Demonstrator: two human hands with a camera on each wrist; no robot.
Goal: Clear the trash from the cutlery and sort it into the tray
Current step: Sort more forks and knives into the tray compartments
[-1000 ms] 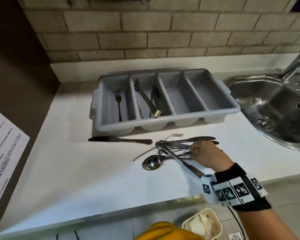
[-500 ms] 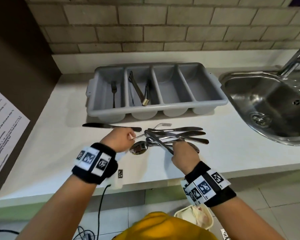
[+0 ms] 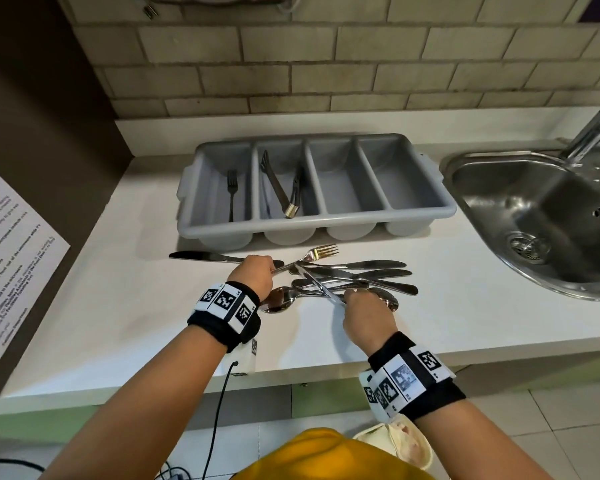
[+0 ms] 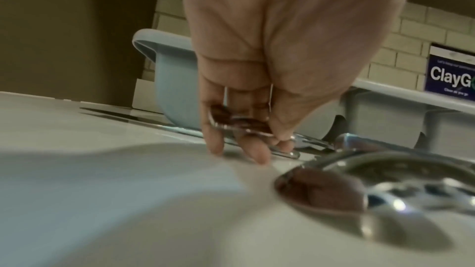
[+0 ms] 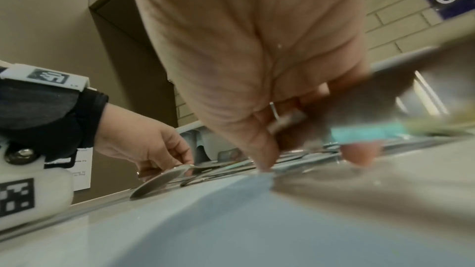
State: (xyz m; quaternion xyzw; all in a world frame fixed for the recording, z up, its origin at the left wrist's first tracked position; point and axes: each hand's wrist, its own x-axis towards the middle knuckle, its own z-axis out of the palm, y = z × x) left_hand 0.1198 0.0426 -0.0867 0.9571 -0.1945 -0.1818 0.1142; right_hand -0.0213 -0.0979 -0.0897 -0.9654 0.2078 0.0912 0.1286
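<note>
A grey four-compartment tray [image 3: 420, 211] stands at the back of the white counter. One fork [image 3: 232, 195] lies in its leftmost slot and tongs [image 3: 281, 192] in the second. In front of it lies a heap of knives and spoons [image 3: 371, 275]. My left hand [image 3: 269, 273] pinches the handle end of a fork [image 3: 317, 252] at the heap's left side; the left wrist view shows my fingers [image 4: 257, 149] on that shiny handle. My right hand [image 3: 352, 299] grips a long metal utensil [image 3: 317, 284] that lies slanted across the heap. No trash shows among the cutlery.
A single knife [image 3: 205, 256] lies left of the heap. A steel sink [image 3: 534, 216] with a tap [image 3: 596, 126] fills the right side. A dark panel with a paper notice [image 3: 14, 254] bounds the left. A cream bin [image 3: 409, 441] sits on the floor below the counter edge.
My left hand came into view and took the fork's handle. My right hand slid to the heap's near side, still holding the long utensil. Little has moved in the last half second.
</note>
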